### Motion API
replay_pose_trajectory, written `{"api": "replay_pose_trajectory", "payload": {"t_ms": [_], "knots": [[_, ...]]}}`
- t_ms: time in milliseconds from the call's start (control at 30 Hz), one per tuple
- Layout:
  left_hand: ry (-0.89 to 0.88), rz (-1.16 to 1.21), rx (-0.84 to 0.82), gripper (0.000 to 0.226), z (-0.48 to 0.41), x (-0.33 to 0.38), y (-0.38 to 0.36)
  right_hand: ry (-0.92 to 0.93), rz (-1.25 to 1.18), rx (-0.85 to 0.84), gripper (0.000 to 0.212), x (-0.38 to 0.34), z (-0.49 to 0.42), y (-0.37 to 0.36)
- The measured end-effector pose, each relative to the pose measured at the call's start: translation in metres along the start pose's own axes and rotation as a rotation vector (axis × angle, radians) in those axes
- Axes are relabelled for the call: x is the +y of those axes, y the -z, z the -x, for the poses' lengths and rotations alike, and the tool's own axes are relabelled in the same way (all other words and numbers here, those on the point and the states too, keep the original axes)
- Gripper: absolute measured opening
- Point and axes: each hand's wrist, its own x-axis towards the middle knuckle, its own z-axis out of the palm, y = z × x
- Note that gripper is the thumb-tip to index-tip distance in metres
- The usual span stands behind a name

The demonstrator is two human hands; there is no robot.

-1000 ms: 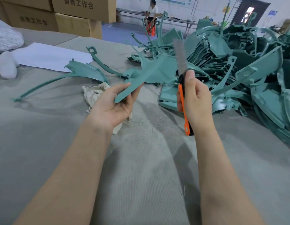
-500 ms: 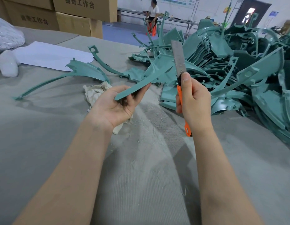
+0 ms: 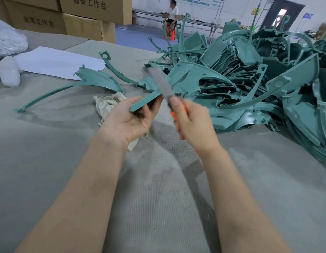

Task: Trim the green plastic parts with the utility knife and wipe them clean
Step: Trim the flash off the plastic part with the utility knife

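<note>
My left hand (image 3: 130, 121) grips the near end of a long green plastic part (image 3: 144, 102) that runs up and to the right toward the pile. My right hand (image 3: 192, 123) grips an orange-handled utility knife (image 3: 163, 84). Its long grey blade tilts up and to the left and crosses the part just beyond my left fingers. The blade looks blurred. A crumpled off-white cloth (image 3: 108, 103) lies on the table behind my left hand.
A big heap of green plastic parts (image 3: 250, 84) fills the right side of the grey felt table (image 3: 49, 152). Two curved green parts (image 3: 89, 82) lie left of it. White paper (image 3: 54, 62), cardboard boxes (image 3: 81, 21) and a seated person (image 3: 171, 17) are farther back.
The knife blade has tipped from nearly upright to leaning left and now crosses the green part. My right hand has moved closer to my left hand.
</note>
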Motion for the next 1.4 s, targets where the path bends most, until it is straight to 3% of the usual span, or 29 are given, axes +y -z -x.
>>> {"api": "replay_pose_trajectory", "payload": {"t_ms": [100, 200, 433, 533, 967, 1267, 1400], "knots": [[-0.037, 0.025, 0.001, 0.031, 0.001, -0.001, -0.001, 0.085, 0.078, -0.154, 0.039, -0.007, 0.004, -0.018], [-0.078, 0.037, -0.012, 0.036, 0.004, -0.001, -0.002, 0.103, 0.085, -0.199, 0.042, -0.009, 0.006, -0.022], [-0.116, -0.073, -0.002, 0.028, 0.001, -0.001, -0.004, -0.046, -0.063, 0.155, 0.047, 0.001, -0.001, -0.002], [-0.105, -0.078, -0.028, 0.03, 0.002, -0.002, -0.004, -0.084, -0.062, 0.181, 0.049, 0.006, -0.002, -0.002], [-0.107, -0.004, -0.059, 0.028, 0.003, -0.003, -0.006, -0.054, -0.048, 0.121, 0.044, 0.003, 0.0, -0.005], [-0.123, 0.184, -0.123, 0.035, 0.008, -0.004, -0.005, 0.118, 0.117, -0.16, 0.042, -0.006, 0.005, -0.028], [-0.133, 0.178, -0.167, 0.036, 0.015, -0.007, -0.008, 0.15, 0.105, -0.19, 0.042, -0.007, 0.006, -0.028]]}}
